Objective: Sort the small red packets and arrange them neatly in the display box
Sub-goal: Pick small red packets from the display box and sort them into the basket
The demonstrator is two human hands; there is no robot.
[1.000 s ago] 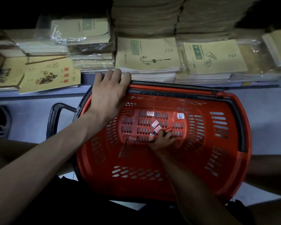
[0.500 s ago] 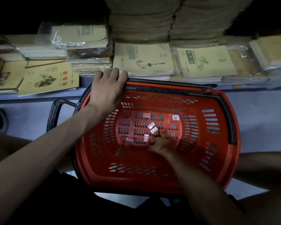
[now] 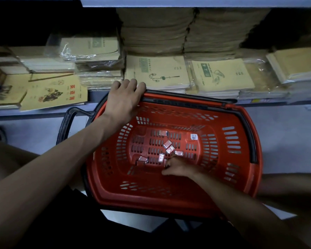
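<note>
Several small red packets with shiny wrap lie loose on the floor of a red plastic basket (image 3: 241,178): one at the back (image 3: 162,133), a pair in the middle (image 3: 168,146), one at the left (image 3: 142,159). My right hand (image 3: 178,168) is down inside the basket with its fingers curled. Its fingertips pinch a packet (image 3: 166,161) that is mostly hidden, beside another packet (image 3: 161,157). My left hand (image 3: 123,99) grips the basket's far left rim, fingers over the edge. No display box is in view.
The basket's black handles (image 3: 248,133) are folded down along its rim. A white tag marked 14 (image 3: 194,136) sits on the basket floor. Behind the basket, a shelf (image 3: 43,114) holds stacks of yellow exercise books (image 3: 221,76), some wrapped in plastic.
My right hand has drawn back a little toward me across the basket floor, fingers curling in. My left hand keeps its hold on the rim. The view has tilted up slightly.
</note>
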